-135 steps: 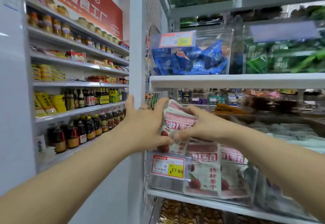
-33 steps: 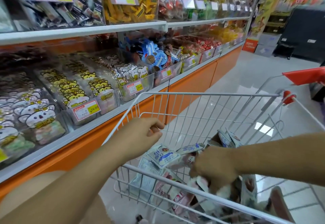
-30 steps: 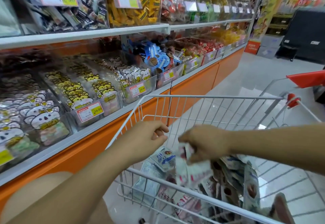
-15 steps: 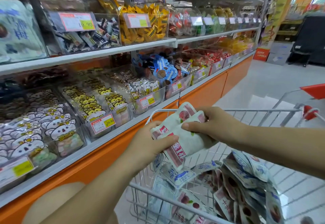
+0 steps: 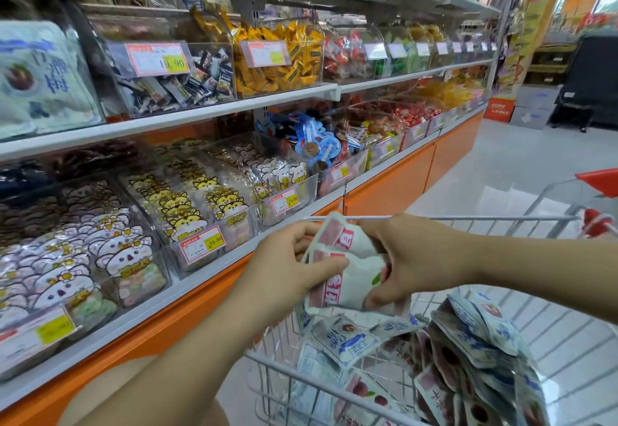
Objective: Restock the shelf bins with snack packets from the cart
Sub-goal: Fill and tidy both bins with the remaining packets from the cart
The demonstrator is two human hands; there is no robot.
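Note:
Both hands hold a small stack of white and pink snack packets (image 5: 354,275) above the wire cart (image 5: 444,220). My left hand (image 5: 287,268) grips the stack's left edge, thumb across the front. My right hand (image 5: 411,258) curls round its right side from above. More packets, blue-white and pink-white (image 5: 468,358), lie heaped in the cart below. To the left run the clear shelf bins (image 5: 207,215), filled with cartoon-printed packets.
The orange shelf base (image 5: 388,185) runs along the left into the distance. An upper shelf carries bins of yellow sweets (image 5: 281,58) and dark packets (image 5: 180,84). The cart's red handle (image 5: 598,183) is at the right edge. Pale tiled floor (image 5: 501,165) lies beyond.
My right hand dug into the cart and lifted out pink-white packets. My left hand left the cart rim and took hold of them too. The view rose toward the shelves.

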